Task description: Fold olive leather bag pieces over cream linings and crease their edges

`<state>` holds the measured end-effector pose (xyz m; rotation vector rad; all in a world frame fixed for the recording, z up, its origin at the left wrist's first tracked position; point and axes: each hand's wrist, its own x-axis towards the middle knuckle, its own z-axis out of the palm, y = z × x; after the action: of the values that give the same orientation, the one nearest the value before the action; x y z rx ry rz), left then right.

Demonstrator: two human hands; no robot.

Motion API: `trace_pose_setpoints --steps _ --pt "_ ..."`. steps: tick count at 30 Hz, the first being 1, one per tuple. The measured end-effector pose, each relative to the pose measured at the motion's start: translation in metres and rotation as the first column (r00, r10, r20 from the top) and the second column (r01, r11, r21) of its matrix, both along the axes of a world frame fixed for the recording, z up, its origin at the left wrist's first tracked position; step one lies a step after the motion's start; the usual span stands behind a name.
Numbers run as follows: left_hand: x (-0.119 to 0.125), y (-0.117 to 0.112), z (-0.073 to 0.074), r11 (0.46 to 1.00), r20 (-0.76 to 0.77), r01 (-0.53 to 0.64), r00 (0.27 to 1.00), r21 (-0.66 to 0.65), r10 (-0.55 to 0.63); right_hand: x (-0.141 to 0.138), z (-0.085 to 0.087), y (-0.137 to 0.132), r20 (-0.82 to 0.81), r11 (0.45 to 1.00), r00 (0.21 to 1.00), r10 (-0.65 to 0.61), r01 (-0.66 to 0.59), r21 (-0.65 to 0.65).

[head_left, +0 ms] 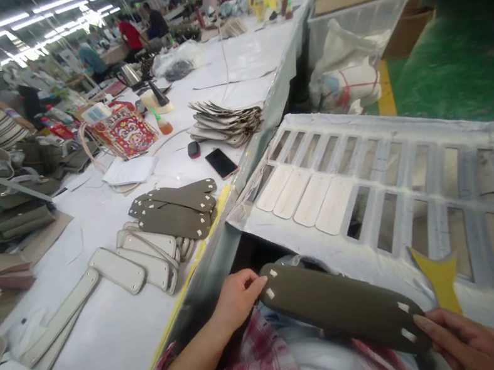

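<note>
A long olive-green panel with rounded ends (pixel 340 306) and small pale tabs near both ends is stretched between my hands, above my lap. My left hand (pixel 238 298) pinches its left end between thumb and fingers. At the other end, my right hand (pixel 465 338) grips the panel's edge, the rest of its fingers partly cut off by the frame. A yellow notched piece (pixel 440 278) stands just behind my right hand. Beyond the panel lies a pale slotted frame (pixel 373 180), with several cream strips (pixel 324 202) side by side in its slots.
On the white table (pixel 126 340) to the left lie similar olive panels (pixel 175 213) and cream strap pieces (pixel 117 270). Farther up are a phone (pixel 221 162), a stack of curved pieces (pixel 224 124) and a red patterned bag (pixel 123 130). Co-workers are in the background.
</note>
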<state>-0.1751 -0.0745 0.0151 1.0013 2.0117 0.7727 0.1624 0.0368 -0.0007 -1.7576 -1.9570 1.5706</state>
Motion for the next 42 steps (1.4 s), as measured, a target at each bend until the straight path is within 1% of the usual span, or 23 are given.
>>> trace_pose_setpoints --steps 3,5,7,12,15,19,23,25,27,29,30,31,32,33,34,35,36,37,38,39,40,41,42 --pt "0.003 -0.002 0.003 0.999 -0.003 0.024 1.000 -0.043 -0.025 -0.003 0.010 -0.001 0.020 0.998 0.998 -0.060 0.060 -0.011" --pt "0.002 -0.003 0.002 0.993 0.006 0.058 0.998 -0.101 -0.058 -0.005 0.016 -0.002 -0.020 0.997 0.997 -0.076 0.075 -0.024" --pt "0.000 -0.002 -0.001 0.984 0.018 0.079 0.997 -0.162 -0.078 -0.004 0.017 -0.002 -0.062 0.996 0.994 -0.086 0.084 -0.040" --pt "-0.005 0.001 -0.006 0.955 0.134 0.051 0.991 -0.291 -0.012 0.002 0.014 -0.003 -0.123 0.985 0.978 -0.170 0.166 -0.044" --pt "-0.003 0.002 -0.004 0.948 0.166 0.028 0.986 -0.318 0.026 0.004 0.013 -0.004 -0.148 0.982 0.971 -0.186 0.180 -0.054" --pt "0.003 0.005 0.001 0.943 0.148 0.002 0.988 -0.332 0.050 0.008 0.008 -0.003 -0.192 0.978 0.961 -0.200 0.185 -0.095" --pt "0.009 0.007 0.006 0.938 0.145 0.024 0.989 -0.346 0.029 0.009 0.007 -0.002 -0.234 0.972 0.946 -0.226 0.201 -0.125" --pt "0.006 0.007 0.007 0.929 0.130 0.060 0.991 -0.365 -0.012 0.009 0.009 -0.001 -0.241 0.970 0.942 -0.231 0.205 -0.131" --pt "0.000 0.007 0.010 0.910 0.056 0.133 0.991 -0.394 -0.121 0.009 0.010 -0.001 -0.237 0.969 0.944 -0.229 0.198 -0.151" --pt "-0.004 0.011 0.015 0.899 -0.131 0.202 0.954 -0.388 -0.271 0.010 0.012 0.001 -0.230 0.969 0.948 -0.218 0.181 -0.170" --pt "-0.003 0.014 0.019 0.909 -0.265 0.224 0.908 -0.351 -0.325 0.011 0.012 0.001 -0.228 0.970 0.951 -0.209 0.172 -0.171" --pt "0.002 0.019 0.023 0.926 -0.403 0.251 0.845 -0.284 -0.352 0.011 0.011 0.002 -0.228 0.973 0.953 -0.197 0.161 -0.166" --pt "0.011 0.026 0.027 0.932 -0.522 0.302 0.773 -0.199 -0.361 0.012 0.011 0.003 -0.228 0.976 0.956 -0.184 0.150 -0.158" --pt "0.024 0.033 0.030 0.920 -0.610 0.376 0.705 -0.112 -0.363 0.013 0.011 0.004 -0.226 0.979 0.959 -0.171 0.139 -0.151" --pt "0.041 0.042 0.031 0.873 -0.655 0.487 0.646 -0.041 -0.392 0.014 0.010 0.004 -0.226 0.981 0.961 -0.159 0.129 -0.145" --pt "0.060 0.051 0.031 0.784 -0.664 0.621 0.580 -0.015 -0.472 0.014 0.010 0.005 -0.228 0.983 0.962 -0.150 0.120 -0.140" --pt "0.081 0.060 0.028 0.680 -0.660 0.733 0.508 -0.006 -0.554 0.014 0.010 0.005 -0.232 0.984 0.963 -0.141 0.111 -0.136" --pt "0.101 0.069 0.024 0.577 -0.650 0.817 0.444 0.010 -0.617 0.015 0.009 0.006 -0.237 0.986 0.962 -0.133 0.104 -0.130" --pt "0.119 0.077 0.019 0.501 -0.629 0.865 0.396 0.012 -0.669 0.015 0.010 0.007 -0.239 0.987 0.963 -0.125 0.097 -0.126" --pt "0.134 0.083 0.013 0.448 -0.600 0.894 0.361 0.005 -0.714 0.015 0.010 0.007 -0.241 0.988 0.963 -0.119 0.092 -0.123" --pt "0.146 0.087 0.008 0.417 -0.569 0.909 0.341 -0.004 -0.748 0.014 0.010 0.007 -0.238 0.989 0.965 -0.113 0.086 -0.121" --pt "0.154 0.091 0.003 0.405 -0.541 0.914 0.335 -0.012 -0.771 0.014 0.011 0.008 -0.232 0.990 0.967 -0.108 0.083 -0.118" --pt "0.159 0.092 -0.001 0.406 -0.520 0.914 0.340 -0.015 -0.784 0.014 0.011 0.008 -0.224 0.990 0.969 -0.105 0.080 -0.116"
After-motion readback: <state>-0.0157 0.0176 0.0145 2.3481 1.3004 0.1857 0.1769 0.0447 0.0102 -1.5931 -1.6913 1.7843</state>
